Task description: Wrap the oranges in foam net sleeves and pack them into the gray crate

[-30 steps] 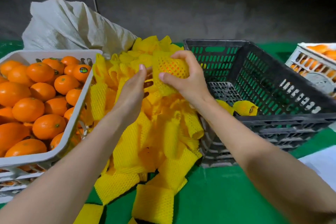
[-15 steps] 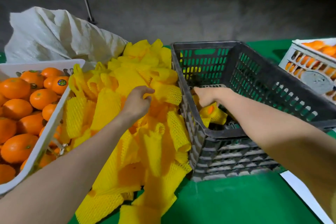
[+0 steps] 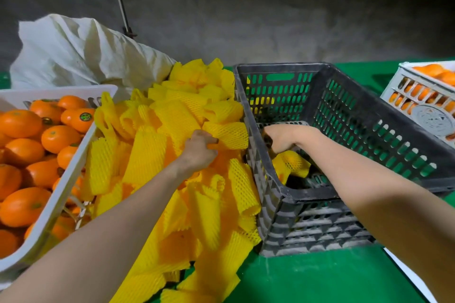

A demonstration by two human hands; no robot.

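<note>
Shifted into gray crate (image 3: 307,226): right hand (image 3: 280,138), over wrapped orange (image 3: 294,163), grip indiscernible. Left hand (image 3: 200,149), beside crate, pinching foam sleeve (image 3: 227,135). Step: packing; next needs bare orange (image 3: 59,139).

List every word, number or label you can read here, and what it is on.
Nothing is legible.
Round sticker on an orange in the left white crate: too blurred to read.
Round embossed emblem on the right white crate: unreadable.
</note>
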